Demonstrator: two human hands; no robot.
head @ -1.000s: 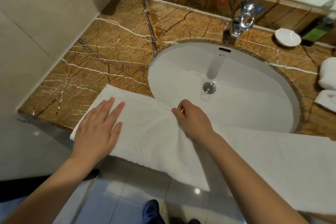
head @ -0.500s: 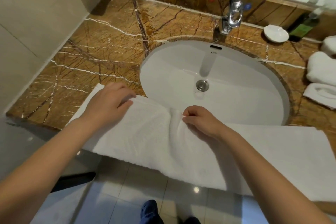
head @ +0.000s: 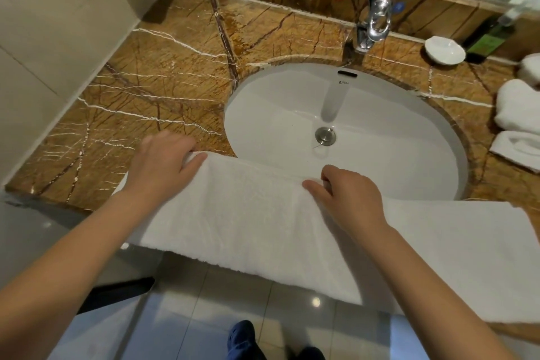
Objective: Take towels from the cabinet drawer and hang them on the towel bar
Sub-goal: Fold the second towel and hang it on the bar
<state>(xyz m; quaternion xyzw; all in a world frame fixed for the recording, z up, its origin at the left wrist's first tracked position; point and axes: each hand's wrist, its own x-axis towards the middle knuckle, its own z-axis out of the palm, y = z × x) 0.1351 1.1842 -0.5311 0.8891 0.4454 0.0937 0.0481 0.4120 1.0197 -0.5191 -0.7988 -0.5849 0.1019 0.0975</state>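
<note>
1. I see a long white towel point(head: 263, 213) spread along the front edge of the marble bench point(head: 146, 90), its near side hanging over that edge above the floor tiles point(head: 222, 316).
2. The towel's far edge crosses the front rim of the white sink point(head: 380, 131), and its right end reaches toward the bench's front right corner.
3. My left hand point(head: 163, 164) sits at the towel's far left corner, grip clenched on the towel, with the fingers curled over its far edge.
4. My right hand point(head: 347, 193) is near the middle of the far edge, over the sink's front rim, grip also pinching the towel, thumb and fingertips bunched on the cloth.
5. Behind the sink, at the back edge of the bench, stands a chrome faucet point(head: 374, 23).
6. To its right lies a small white dish point(head: 444, 50), with a dark green bottle point(head: 485, 41) just beside it.
7. More folded white towels point(head: 520, 114) are stacked at the right edge of the bench, well apart from my hands.
8. A blue shoe point(head: 242, 336) shows on the floor below.
</note>
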